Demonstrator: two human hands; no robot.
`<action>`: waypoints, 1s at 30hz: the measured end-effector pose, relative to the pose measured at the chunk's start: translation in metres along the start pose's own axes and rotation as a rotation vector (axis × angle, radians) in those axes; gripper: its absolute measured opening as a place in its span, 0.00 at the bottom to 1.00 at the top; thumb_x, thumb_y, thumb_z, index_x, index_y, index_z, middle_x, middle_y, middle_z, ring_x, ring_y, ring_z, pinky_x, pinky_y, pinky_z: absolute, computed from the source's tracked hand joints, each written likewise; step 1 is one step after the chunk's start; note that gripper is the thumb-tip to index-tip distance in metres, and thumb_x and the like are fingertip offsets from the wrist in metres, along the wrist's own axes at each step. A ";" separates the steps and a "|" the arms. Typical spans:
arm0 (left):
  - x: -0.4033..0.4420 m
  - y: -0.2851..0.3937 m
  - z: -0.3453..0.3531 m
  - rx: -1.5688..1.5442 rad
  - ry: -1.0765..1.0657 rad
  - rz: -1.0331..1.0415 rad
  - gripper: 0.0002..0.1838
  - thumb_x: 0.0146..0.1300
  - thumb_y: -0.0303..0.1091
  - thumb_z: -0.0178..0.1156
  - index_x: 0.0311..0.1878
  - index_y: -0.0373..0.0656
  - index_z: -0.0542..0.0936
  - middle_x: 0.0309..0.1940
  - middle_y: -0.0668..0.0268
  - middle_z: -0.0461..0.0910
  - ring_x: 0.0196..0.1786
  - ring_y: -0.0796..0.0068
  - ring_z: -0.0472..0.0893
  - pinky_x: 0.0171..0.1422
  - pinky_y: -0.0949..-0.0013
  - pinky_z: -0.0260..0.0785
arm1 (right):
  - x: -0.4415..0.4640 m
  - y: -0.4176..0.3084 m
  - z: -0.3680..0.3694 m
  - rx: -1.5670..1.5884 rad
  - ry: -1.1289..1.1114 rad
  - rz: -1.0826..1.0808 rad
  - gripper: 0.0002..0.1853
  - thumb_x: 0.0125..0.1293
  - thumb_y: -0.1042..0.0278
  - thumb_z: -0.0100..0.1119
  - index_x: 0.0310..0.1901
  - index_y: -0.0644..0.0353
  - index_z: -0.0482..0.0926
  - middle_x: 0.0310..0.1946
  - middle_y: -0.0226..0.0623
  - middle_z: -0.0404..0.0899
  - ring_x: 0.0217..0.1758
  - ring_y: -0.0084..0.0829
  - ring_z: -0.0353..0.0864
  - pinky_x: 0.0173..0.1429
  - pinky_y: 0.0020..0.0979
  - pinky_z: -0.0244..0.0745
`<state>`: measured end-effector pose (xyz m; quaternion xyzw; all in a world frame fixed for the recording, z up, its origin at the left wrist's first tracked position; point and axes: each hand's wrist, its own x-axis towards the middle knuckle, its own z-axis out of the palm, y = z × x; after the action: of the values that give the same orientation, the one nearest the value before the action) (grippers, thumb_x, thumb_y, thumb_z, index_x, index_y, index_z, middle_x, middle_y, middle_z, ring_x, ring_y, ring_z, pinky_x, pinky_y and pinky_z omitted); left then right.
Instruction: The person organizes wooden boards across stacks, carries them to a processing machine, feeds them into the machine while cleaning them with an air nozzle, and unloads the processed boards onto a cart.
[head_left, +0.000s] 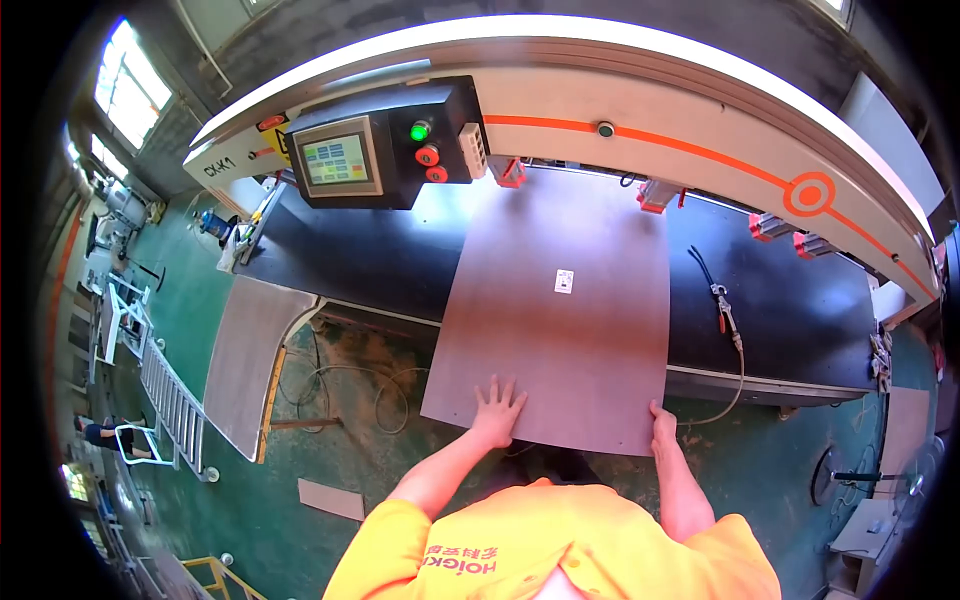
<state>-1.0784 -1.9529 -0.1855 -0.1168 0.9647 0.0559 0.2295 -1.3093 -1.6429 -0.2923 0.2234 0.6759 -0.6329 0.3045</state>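
Green floor (250, 520) shows at lower left. At centre, your panel (552, 330) lies on the black table (370, 250). Your hands are apart: left hand (497, 412) spread flat on the panel, right hand (663, 425) at its right edge; whether gripping, I cannot tell.

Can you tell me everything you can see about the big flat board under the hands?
The big flat board is greyish-brown, thin and smooth, maybe wood-like, though I can't tell for sure. A small white sticker with dark marks is on top. It lies flat on the black machine table, its near end sticking out past the edge. The left hand rests on top, fingers spread; the right hand touches its right edge.
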 end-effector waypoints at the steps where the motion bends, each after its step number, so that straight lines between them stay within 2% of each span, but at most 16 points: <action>1: 0.007 0.000 0.002 0.019 0.000 0.007 0.52 0.42 0.43 0.73 0.72 0.50 0.59 0.76 0.47 0.39 0.76 0.33 0.40 0.69 0.23 0.41 | 0.000 -0.005 0.001 -0.020 0.005 -0.003 0.20 0.67 0.60 0.60 0.46 0.74 0.80 0.44 0.43 0.82 0.45 0.32 0.79 0.52 0.34 0.72; 4: 0.015 -0.003 -0.001 0.024 0.001 0.030 0.51 0.42 0.39 0.73 0.72 0.50 0.59 0.76 0.46 0.38 0.75 0.30 0.41 0.68 0.22 0.44 | 0.011 -0.008 -0.002 -0.006 -0.044 0.061 0.21 0.69 0.57 0.57 0.50 0.72 0.79 0.48 0.44 0.81 0.51 0.35 0.78 0.59 0.35 0.69; 7: 0.022 -0.011 -0.010 0.010 -0.002 0.065 0.51 0.42 0.38 0.72 0.72 0.49 0.60 0.76 0.45 0.39 0.75 0.29 0.42 0.66 0.22 0.46 | 0.002 -0.013 0.004 -0.014 0.030 0.064 0.21 0.65 0.59 0.61 0.47 0.73 0.79 0.44 0.45 0.82 0.46 0.33 0.79 0.54 0.36 0.71; 10: 0.021 -0.015 -0.014 0.010 0.012 0.080 0.50 0.42 0.37 0.72 0.72 0.49 0.61 0.76 0.45 0.39 0.75 0.28 0.42 0.66 0.21 0.47 | 0.012 -0.025 -0.006 -0.553 0.082 -0.099 0.24 0.61 0.58 0.64 0.50 0.72 0.77 0.45 0.49 0.81 0.47 0.37 0.78 0.54 0.36 0.70; 12: 0.024 -0.017 -0.016 0.008 0.021 0.082 0.50 0.42 0.37 0.72 0.72 0.49 0.62 0.76 0.44 0.40 0.75 0.28 0.42 0.66 0.21 0.47 | 0.002 -0.082 0.018 -1.012 0.372 -0.566 0.20 0.59 0.60 0.64 0.46 0.68 0.78 0.41 0.46 0.81 0.46 0.36 0.78 0.48 0.38 0.72; 14: 0.024 -0.016 -0.016 -0.006 0.017 0.083 0.49 0.42 0.38 0.72 0.72 0.50 0.62 0.76 0.44 0.40 0.75 0.28 0.41 0.66 0.21 0.47 | 0.026 -0.145 0.055 -0.695 0.280 -1.011 0.23 0.58 0.61 0.64 0.52 0.66 0.76 0.39 0.46 0.81 0.45 0.36 0.80 0.50 0.35 0.74; 15: 0.024 -0.014 -0.019 -0.001 0.006 0.084 0.49 0.43 0.37 0.72 0.72 0.50 0.62 0.76 0.44 0.40 0.75 0.28 0.42 0.65 0.21 0.46 | 0.017 -0.194 0.091 -0.604 0.147 -1.006 0.22 0.58 0.61 0.63 0.52 0.65 0.76 0.39 0.45 0.80 0.42 0.38 0.81 0.48 0.35 0.74; 18: 0.022 -0.014 -0.021 0.003 -0.005 0.093 0.46 0.45 0.37 0.70 0.71 0.51 0.63 0.76 0.46 0.43 0.75 0.30 0.44 0.65 0.20 0.46 | -0.046 -0.317 0.200 -0.594 0.026 -1.198 0.16 0.63 0.67 0.56 0.51 0.61 0.77 0.35 0.44 0.84 0.35 0.38 0.83 0.44 0.35 0.76; 19: 0.026 -0.013 -0.015 -0.008 -0.002 0.101 0.44 0.47 0.36 0.69 0.71 0.51 0.64 0.76 0.47 0.44 0.74 0.30 0.46 0.64 0.19 0.47 | -0.035 -0.342 0.229 -0.658 0.110 -1.278 0.13 0.64 0.69 0.55 0.49 0.61 0.78 0.35 0.46 0.84 0.36 0.42 0.84 0.44 0.37 0.76; 20: 0.026 -0.015 -0.005 -0.026 0.001 0.073 0.42 0.48 0.36 0.68 0.70 0.52 0.65 0.76 0.49 0.46 0.74 0.31 0.47 0.64 0.19 0.47 | -0.022 -0.366 0.258 -0.662 0.172 -1.416 0.16 0.63 0.69 0.58 0.53 0.62 0.77 0.30 0.44 0.83 0.33 0.37 0.82 0.40 0.37 0.76; 21: 0.027 -0.015 0.003 -0.056 0.041 0.058 0.39 0.50 0.35 0.66 0.69 0.51 0.67 0.75 0.50 0.48 0.74 0.32 0.48 0.64 0.18 0.47 | 0.007 -0.387 0.274 -0.671 0.064 -1.384 0.18 0.63 0.70 0.57 0.55 0.60 0.75 0.37 0.45 0.83 0.39 0.37 0.83 0.43 0.38 0.77; 23: 0.050 -0.012 0.055 -0.164 0.209 0.011 0.31 0.52 0.34 0.61 0.64 0.48 0.71 0.72 0.49 0.54 0.72 0.33 0.53 0.63 0.17 0.46 | 0.032 -0.420 0.306 -0.672 0.061 -1.537 0.17 0.69 0.62 0.53 0.56 0.58 0.75 0.42 0.44 0.83 0.43 0.39 0.83 0.44 0.39 0.77; 26: 0.040 -0.025 0.040 -0.060 0.153 0.020 0.40 0.47 0.37 0.68 0.68 0.51 0.67 0.74 0.48 0.49 0.74 0.32 0.48 0.64 0.19 0.49 | 0.029 -0.439 0.333 -0.616 0.097 -1.783 0.18 0.72 0.57 0.52 0.57 0.57 0.75 0.47 0.39 0.83 0.50 0.37 0.83 0.49 0.37 0.78; 27: 0.025 -0.025 0.011 -0.035 0.105 0.027 0.45 0.44 0.39 0.71 0.70 0.53 0.65 0.75 0.48 0.46 0.74 0.31 0.46 0.64 0.19 0.50 | 0.097 -0.457 0.327 -0.547 -0.080 -1.657 0.19 0.70 0.60 0.53 0.59 0.56 0.74 0.54 0.34 0.81 0.52 0.28 0.81 0.49 0.31 0.76; 28: 0.019 -0.020 -0.003 -0.015 0.054 0.054 0.50 0.40 0.41 0.74 0.71 0.54 0.64 0.76 0.48 0.42 0.75 0.31 0.44 0.64 0.20 0.51 | -0.040 -0.441 0.328 -0.857 0.150 -1.221 0.21 0.68 0.60 0.54 0.60 0.59 0.73 0.53 0.36 0.81 0.49 0.28 0.83 0.45 0.32 0.78; 30: 0.029 -0.016 0.021 -0.016 0.114 0.032 0.58 0.33 0.42 0.78 0.73 0.55 0.61 0.76 0.47 0.38 0.75 0.31 0.42 0.64 0.22 0.53 | -0.022 -0.437 0.323 -0.660 -0.019 -1.221 0.22 0.68 0.59 0.54 0.59 0.61 0.73 0.51 0.44 0.80 0.46 0.32 0.83 0.44 0.34 0.78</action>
<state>-1.0901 -1.9708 -0.2179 -0.1062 0.9774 0.0606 0.1722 -1.5522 -2.0047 0.0326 -0.3069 0.8349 -0.4543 -0.0483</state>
